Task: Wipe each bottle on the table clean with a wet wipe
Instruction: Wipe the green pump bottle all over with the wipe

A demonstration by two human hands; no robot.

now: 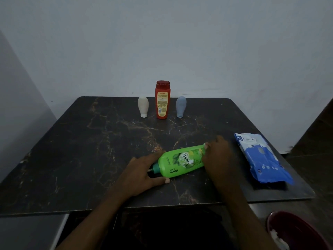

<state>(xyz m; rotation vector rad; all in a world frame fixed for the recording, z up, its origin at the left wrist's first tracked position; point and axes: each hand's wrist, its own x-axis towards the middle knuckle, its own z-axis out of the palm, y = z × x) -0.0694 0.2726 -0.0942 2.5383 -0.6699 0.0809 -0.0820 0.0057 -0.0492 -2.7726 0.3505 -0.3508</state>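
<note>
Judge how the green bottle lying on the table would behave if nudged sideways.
Likely to roll: the green bottle lies on its side, its body rounded, on the table, held by the left hand at the cap and right hand at its base. Probably rigid plastic; its glossy surface may be slippery.

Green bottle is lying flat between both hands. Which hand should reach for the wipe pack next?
Right. The right hand holds the base end of the green bottle, nearest the wipe pack; the left hand grips the cap end, farther away, and could probably steady the bottle.
</note>
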